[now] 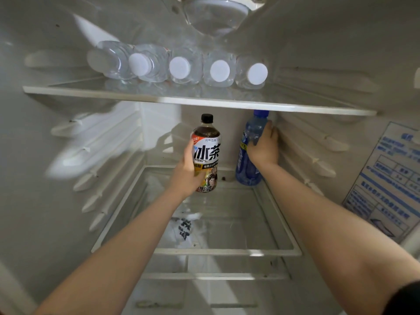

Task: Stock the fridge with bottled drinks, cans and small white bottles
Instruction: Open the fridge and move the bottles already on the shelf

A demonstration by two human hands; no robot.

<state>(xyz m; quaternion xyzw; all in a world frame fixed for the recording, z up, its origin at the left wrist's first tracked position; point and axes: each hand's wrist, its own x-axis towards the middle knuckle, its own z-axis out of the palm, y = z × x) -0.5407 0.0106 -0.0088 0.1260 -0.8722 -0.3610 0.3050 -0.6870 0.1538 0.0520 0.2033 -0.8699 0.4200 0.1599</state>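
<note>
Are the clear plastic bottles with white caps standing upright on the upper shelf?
No, the clear plastic bottles lie on their sides on the upper glass shelf, white caps facing forward.

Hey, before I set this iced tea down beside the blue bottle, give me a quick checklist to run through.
1. Left hand gripping the iced tea bottle: ok, held round its middle.
2. Iced tea bottle upright, black cap on: ok.
3. Blue bottle standing in the back right corner of the glass shelf, held by the right hand: ok.
4. Bare glass left of the blue bottle for the tea: ok.
5. Headroom under the upper shelf: cannot tell; the blue bottle's top sits close below it.
6. Tea's base touching the glass shelf: cannot tell.
</note>
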